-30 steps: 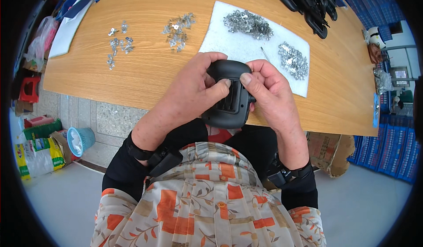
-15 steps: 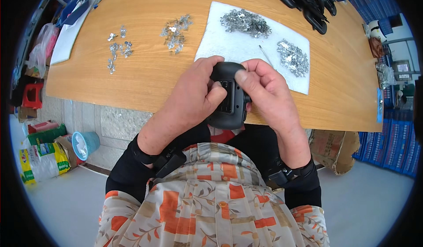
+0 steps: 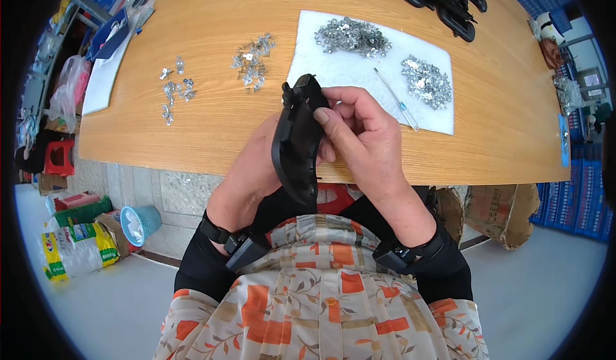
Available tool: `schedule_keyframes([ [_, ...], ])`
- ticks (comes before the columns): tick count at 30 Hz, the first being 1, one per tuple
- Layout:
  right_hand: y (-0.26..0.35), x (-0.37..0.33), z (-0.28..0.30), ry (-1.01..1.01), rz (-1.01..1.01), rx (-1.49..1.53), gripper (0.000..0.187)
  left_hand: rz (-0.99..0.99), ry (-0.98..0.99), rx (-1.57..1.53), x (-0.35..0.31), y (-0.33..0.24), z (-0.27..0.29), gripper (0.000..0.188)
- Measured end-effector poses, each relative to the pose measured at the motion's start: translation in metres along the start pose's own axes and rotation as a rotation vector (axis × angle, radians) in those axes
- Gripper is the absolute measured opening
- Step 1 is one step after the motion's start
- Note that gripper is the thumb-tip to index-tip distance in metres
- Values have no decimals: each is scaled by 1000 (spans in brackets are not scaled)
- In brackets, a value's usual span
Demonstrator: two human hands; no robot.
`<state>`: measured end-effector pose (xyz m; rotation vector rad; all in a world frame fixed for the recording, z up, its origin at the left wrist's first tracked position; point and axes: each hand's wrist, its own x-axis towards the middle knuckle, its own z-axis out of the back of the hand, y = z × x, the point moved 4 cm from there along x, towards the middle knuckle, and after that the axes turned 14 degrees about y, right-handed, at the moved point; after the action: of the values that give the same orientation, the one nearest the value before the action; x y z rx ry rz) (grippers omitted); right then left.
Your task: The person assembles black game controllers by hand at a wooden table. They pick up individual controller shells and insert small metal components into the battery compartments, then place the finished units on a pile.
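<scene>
My left hand (image 3: 251,158) holds a black plastic game controller shell (image 3: 296,148) from its left side, most of its fingers hidden behind it. The shell is tipped on edge above the near edge of the table, its curved side toward the right. My right hand (image 3: 366,142) grips the shell's right side, with the thumb on its surface and the fingers curled behind. Beyond the hands, a white padded sheet (image 3: 346,71) bears two heaps of small shiny metal pieces (image 3: 353,37). On the sheet, right of my right hand, lies a thin screwdriver (image 3: 396,98).
Small metal clips (image 3: 255,61) lie loose on the wooden table (image 3: 212,126) to the left. Several black shells (image 3: 443,7) are piled at the far right. Below on the left stand a blue bin (image 3: 142,224) and a red stool (image 3: 59,158); a cardboard box (image 3: 500,212) sits lower right.
The shell has turned from its battery compartment facing up to standing on edge. My right hand has shifted left along with it, and the whole screwdriver now shows.
</scene>
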<state>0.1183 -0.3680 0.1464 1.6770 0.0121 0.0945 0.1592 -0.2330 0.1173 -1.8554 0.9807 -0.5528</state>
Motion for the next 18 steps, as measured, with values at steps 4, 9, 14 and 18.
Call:
schedule_keyframes([
  [4, 4, -2, -1, -21, -46, 90, 16, 39, -35, 52, -1, -3, -4, 40],
  [9, 0, -5, 4, 14, -68, 108, 18, 37, -4, 23, 0, 1, -2, 37],
  [14, 10, -9, 5, 24, -141, 124, 21, -19, 145, -168, -2, 12, 10, 30],
  [18, 13, -17, 9, 22, -82, -60, 21, -71, 255, -257, 2, 8, 6, 33],
])
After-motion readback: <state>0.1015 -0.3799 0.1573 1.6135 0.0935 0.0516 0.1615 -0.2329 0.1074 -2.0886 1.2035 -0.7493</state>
